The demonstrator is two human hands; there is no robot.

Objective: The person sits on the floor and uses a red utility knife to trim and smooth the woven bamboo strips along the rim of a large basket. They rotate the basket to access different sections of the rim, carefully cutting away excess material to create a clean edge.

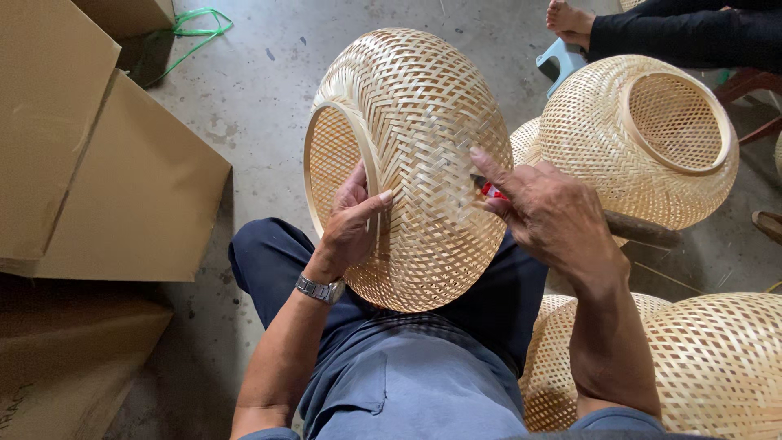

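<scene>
Woven bamboo basket (415, 163), rounded and pale, rests on its side on the lap of a seated person in dark blue trousers, its open round rim turned to the person's left. Left hand (352, 224), a metal watch (320, 288) at the wrist, grips that rim, thumb across the outside weave and fingers curled inside. Right hand (546, 213) presses on the basket's right flank, closed around a wooden-handled tool (631, 228) (a red band shows near the fingers), index finger stretched along the weave. More baskets of the same kind (643, 138) lie on the concrete floor (252, 106) to the right, one close beside the right forearm. Cardboard boxes (122, 179) stand at the left. Another person's bare foot (570, 20) shows at the top edge.
</scene>
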